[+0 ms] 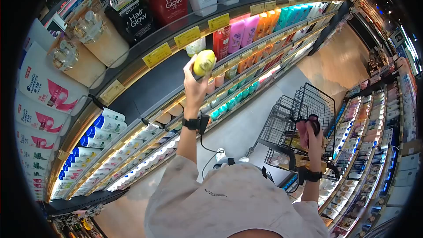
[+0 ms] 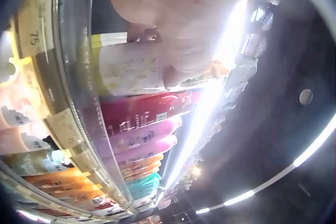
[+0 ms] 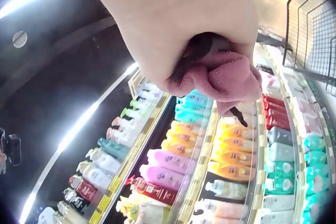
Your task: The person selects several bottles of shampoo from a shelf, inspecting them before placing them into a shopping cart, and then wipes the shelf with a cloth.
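Observation:
My left hand (image 1: 195, 89) is raised at the shelf and grips a bottle with a yellow end (image 1: 204, 63). In the left wrist view, the fingers curl round its pale, speckled body (image 2: 131, 69). Another pale bottle (image 1: 195, 47) stands just behind it, beside a red bottle (image 1: 221, 42). Over the shopping cart (image 1: 282, 112), my right hand (image 1: 313, 139) holds a bunched pink cloth (image 3: 228, 79) together with something black (image 3: 202, 48). The palm hides most of the black thing.
Pink, orange and teal bottles (image 1: 286, 17) line the same shelf, with yellow price tags (image 1: 187, 37) along the edge above. Big pump bottles (image 1: 99, 31) crowd the upper left. Another stocked shelf (image 1: 361, 150) runs along the right, beyond the cart. A cable (image 1: 203, 150) hangs from the left wrist.

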Demonstrator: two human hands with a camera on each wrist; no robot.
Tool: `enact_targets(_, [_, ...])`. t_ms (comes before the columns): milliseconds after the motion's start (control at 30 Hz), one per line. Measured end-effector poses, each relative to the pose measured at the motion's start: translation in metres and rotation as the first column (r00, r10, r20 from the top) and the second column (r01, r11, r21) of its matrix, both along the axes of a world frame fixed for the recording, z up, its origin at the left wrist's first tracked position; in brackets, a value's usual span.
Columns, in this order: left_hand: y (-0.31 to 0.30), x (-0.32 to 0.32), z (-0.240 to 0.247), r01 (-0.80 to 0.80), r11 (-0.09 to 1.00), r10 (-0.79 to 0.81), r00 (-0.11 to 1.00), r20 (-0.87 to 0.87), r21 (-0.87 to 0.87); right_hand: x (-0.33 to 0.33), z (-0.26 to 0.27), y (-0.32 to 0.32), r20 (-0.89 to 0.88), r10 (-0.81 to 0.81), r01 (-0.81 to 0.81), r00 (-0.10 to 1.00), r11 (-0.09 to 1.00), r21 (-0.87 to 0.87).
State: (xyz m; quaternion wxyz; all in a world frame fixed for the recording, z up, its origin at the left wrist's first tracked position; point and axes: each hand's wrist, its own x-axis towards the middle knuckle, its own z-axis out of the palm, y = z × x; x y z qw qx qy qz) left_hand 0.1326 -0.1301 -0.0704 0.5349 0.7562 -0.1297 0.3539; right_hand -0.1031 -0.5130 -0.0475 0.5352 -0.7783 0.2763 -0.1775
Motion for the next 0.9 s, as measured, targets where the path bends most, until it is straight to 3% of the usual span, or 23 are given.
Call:
enact_targets(100, [0.004,-0.02,0.019,-0.004,0.995,-0.009,0.991,0.134,0.102,0.022,0.026,0.032,0.015,0.09,-0.091,0.996,0.987,0.13])
enact_targets(133, [0.005,-0.024,0.028,0.01,0.994,-0.034,0.976,0.217,0.108,0.034,0.035,0.048,0.119,0.093,-0.105,0.989,0.99,0.097])
enact_targets(233, [-0.005,-0.057,0.042,0.056,0.997,-0.058,0.998,0.028,0.058,0.068,0.039,0.078,0.389,0.129,-0.139,0.912,0.99,-0.004])
enact_targets(333, [-0.032,-0.096,0.051,0.36,0.9,-0.396,0.911,-0.117,-0.245,0.079,0.083,0.141,0.475,0.142,-0.256,0.868,0.949,0.185])
enact_targets(367, [-0.041,-0.108,0.057,0.405,0.886,-0.437,0.892,-0.113,-0.228,0.083,0.068,0.145,0.501,0.245,-0.362,0.83,0.92,0.149])
enact_targets(400, [-0.05,-0.118,0.065,0.452,0.867,-0.479,0.872,-0.102,-0.208,0.082,0.071,0.16,0.394,0.348,-0.451,0.851,0.867,0.21])
enact_targets(433, [-0.06,-0.127,0.071,0.503,0.844,-0.524,0.847,-0.086,-0.185,0.08,0.07,0.171,0.477,0.396,-0.476,0.785,0.878,0.053])
enact_targets(467, [-0.072,-0.134,0.074,0.476,0.826,-0.512,0.858,-0.047,-0.303,0.078,0.07,0.182,0.548,0.444,-0.47,0.709,0.877,-0.102])
enact_targets(500, [-0.082,-0.141,0.076,0.453,0.788,-0.502,0.865,-0.01,-0.417,0.076,0.073,0.179,0.59,0.485,-0.512,0.646,0.848,-0.136])
enact_targets(533, [-0.08,-0.143,0.072,0.447,0.795,-0.505,0.862,-0.041,-0.409,0.068,0.071,0.172,0.481,0.49,-0.582,0.727,0.812,0.052])
enact_targets(567, [-0.079,-0.143,0.067,0.424,0.792,-0.494,0.868,-0.053,-0.439,0.066,0.061,0.16,0.368,0.554,-0.58,0.747,0.813,-0.046])
enact_targets(600, [-0.083,-0.141,0.068,0.42,0.664,-0.553,0.833,-0.029,-0.618,0.058,0.056,0.15,0.246,0.61,-0.632,0.753,0.775,0.013])
enact_targets(633, [-0.092,-0.142,0.076,0.363,0.56,-0.527,0.85,0.019,-0.745,0.048,0.052,0.139,0.174,0.636,-0.643,0.752,0.651,0.403])
enact_targets(700, [-0.101,-0.141,0.074,0.399,0.346,-0.613,0.781,0.117,-0.849,0.04,0.03,0.125,0.376,0.615,-0.72,0.693,0.6,0.347])
enact_targets(800, [-0.134,-0.151,0.056,0.37,0.094,-0.644,0.73,0.227,-0.924,0.018,0.038,0.095,0.452,0.519,-0.68,0.725,0.44,0.586])
enact_targets(900, [-0.185,-0.162,0.036,0.466,0.562,-0.545,0.83,0.117,-0.683,-0.001,0.036,0.053,0.475,0.475,-0.671,0.741,0.529,0.519])
